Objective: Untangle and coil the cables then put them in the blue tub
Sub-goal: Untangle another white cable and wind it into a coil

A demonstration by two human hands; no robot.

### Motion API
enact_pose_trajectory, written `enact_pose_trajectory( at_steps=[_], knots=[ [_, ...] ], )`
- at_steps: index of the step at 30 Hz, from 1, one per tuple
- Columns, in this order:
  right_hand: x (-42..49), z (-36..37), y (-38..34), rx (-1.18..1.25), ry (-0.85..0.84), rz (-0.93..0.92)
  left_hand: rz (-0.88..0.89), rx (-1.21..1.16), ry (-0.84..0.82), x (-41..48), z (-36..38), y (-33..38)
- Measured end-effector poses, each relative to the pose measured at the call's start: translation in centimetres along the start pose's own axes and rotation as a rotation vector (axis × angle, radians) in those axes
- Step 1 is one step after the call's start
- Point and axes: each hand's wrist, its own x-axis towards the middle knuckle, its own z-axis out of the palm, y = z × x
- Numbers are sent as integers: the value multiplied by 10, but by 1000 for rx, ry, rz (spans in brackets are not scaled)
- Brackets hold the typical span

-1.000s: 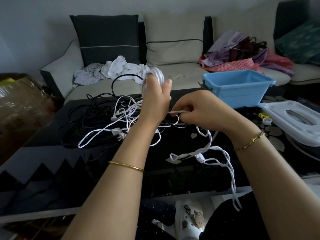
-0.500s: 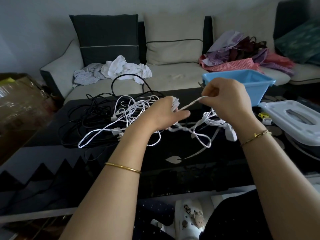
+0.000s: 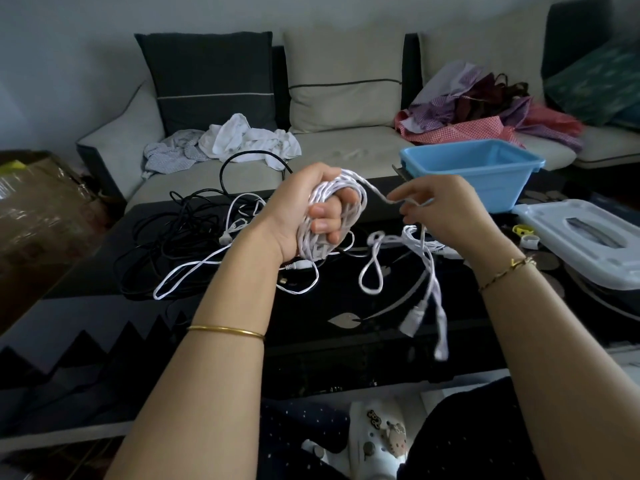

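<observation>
Centre of the frame, the left hand is up off the worktop, fingers curled tight round a thick coil of white cable, the loops wrapping right round the palm and fingers. One strand runs off the top of the coil, rightward, to the right hand, which pinches it between thumb and fingertips, the other fingers loosely bent. Below that hand the rest of the cable hangs in slack loops, and a white connector dangles, blurred, above the dark worktop. Over at centre left, a tangle of black cables lies on the worktop, with loose white cables draped through and over it. The blue tub sits at the far edge of the worktop, upper right, just behind the right hand, its inside only partly in view. To its right lies a white plastic lid.
</observation>
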Motion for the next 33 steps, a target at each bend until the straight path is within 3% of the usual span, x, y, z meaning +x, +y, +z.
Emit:
enact_pose_trajectory(
  at_steps=[5, 10, 19, 24, 33],
  knots=[
    [0, 7, -4, -25, -145, -19, -17, -60, 11, 0, 1, 0],
    [-10, 11, -15, 414, -438, 34, -22, -122, 28, 0, -1, 0],
    [-11, 27, -20, 468, -403, 113, -40, -738, -118, 0, -6, -5],
    [-22, 38, -29, 339, -533, 80, 182, -897, 8, 9, -10, -5],
    [-20, 32, -41, 67, -702, -40, 319, -539, 354, 15, 12, -7]
  ],
)
